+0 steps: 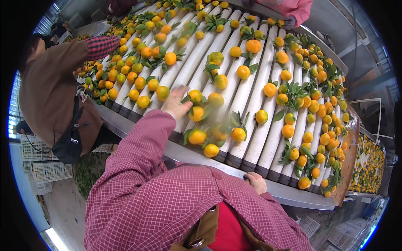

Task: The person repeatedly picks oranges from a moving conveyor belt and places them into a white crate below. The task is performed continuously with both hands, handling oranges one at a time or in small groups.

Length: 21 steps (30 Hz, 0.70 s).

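My left hand (177, 103), slightly blurred, reaches over the white roller conveyor (194, 73) with its fingers apart. Just beyond the fingertips sit orange mandarins (196, 113) with green leaves; whether the hand touches one cannot be made out. To the right of it, a mandarin (216, 99) and some leaves are smeared by motion. Low on the near side, my right hand (257, 182) lies curled at the conveyor's metal edge (292, 191). Something small and dark shows by its fingertips, too indistinct to name.
A co-worker in a brown garment (56, 91) stands at the left, one checked sleeve over the rollers. Across the conveyor is a person's pink sleeve (298, 12). Many mandarins crowd toward a brown board (350, 160) at right. Plastic crates (47, 172) are stacked lower left.
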Available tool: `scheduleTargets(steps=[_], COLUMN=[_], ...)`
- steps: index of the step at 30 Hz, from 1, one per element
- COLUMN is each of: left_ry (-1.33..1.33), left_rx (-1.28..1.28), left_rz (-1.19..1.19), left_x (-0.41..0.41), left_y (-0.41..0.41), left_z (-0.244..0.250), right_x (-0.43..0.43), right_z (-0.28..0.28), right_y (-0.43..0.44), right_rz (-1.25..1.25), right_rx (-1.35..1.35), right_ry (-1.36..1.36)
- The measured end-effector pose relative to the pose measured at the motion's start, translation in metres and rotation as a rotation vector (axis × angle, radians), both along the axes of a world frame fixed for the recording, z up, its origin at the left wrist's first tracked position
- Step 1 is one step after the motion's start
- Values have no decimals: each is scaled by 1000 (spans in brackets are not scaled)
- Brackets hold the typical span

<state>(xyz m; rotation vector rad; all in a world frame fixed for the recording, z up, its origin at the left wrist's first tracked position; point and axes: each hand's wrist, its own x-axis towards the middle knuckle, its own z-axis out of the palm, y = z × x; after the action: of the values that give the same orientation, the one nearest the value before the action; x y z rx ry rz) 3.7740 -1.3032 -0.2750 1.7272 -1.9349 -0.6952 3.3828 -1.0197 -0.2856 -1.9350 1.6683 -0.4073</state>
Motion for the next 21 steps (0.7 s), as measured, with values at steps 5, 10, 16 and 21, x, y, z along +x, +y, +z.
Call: scheduleTargets(steps=[5, 10, 16, 21], left_ry=[-577, -317, 29, 128], left_rx=[263, 403, 234, -20], left_rz=[251, 421, -315, -672], left_x=[73, 69, -1, -21], left_y=[-43, -42, -21, 16], left_z=[8, -23, -15, -2], right_x=[23, 47, 71, 91], right_z=[-1, -1, -2, -6], right_y=[-9, -16, -25, -31], right_rz=[18, -15, -4, -6], right_rx=[-34, -10, -2, -27], right_ry=[6, 35, 36, 17])
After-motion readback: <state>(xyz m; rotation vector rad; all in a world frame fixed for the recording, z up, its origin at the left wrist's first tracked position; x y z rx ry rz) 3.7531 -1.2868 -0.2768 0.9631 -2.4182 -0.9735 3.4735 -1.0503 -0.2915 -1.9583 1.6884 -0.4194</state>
